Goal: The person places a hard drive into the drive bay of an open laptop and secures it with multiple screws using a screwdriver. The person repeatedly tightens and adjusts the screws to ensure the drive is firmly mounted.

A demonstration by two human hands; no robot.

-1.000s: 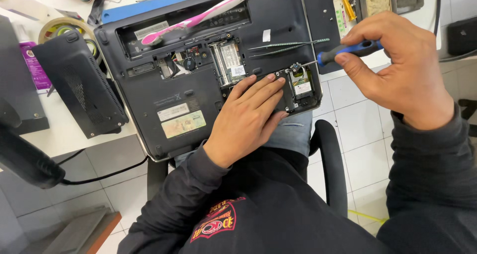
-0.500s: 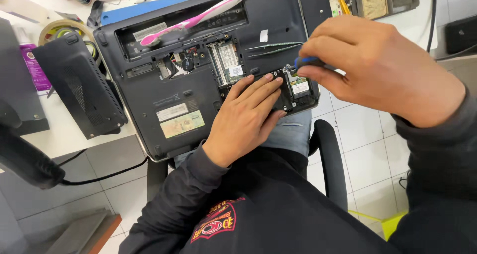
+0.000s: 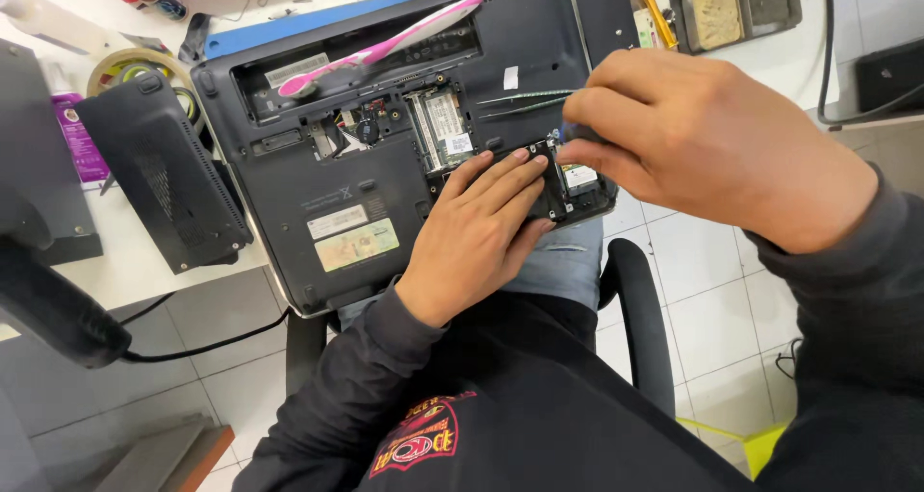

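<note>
One laptop (image 3: 318, 179), two hands, one toothbrush (image 3: 385, 41), one tweezers (image 3: 525, 102)

L hand (image 3: 476, 237) flat on open laptop (image 3: 327, 179); R hand (image 3: 698, 141) pinches blue screwdriver (image 3: 575, 131).

laptop (image 3: 385, 165): black, upside down, base open | screwdriver (image 3: 577, 131): blue handle, mostly hidden

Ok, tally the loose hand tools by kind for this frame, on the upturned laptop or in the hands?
Toothbrush, pink and white, on the laptop: 1
Tweezers, on the laptop: 1
Blue-handled tool, pinched in the right hand: 1
Left hand holds none, flat on the laptop: 0
Total: 3
</note>
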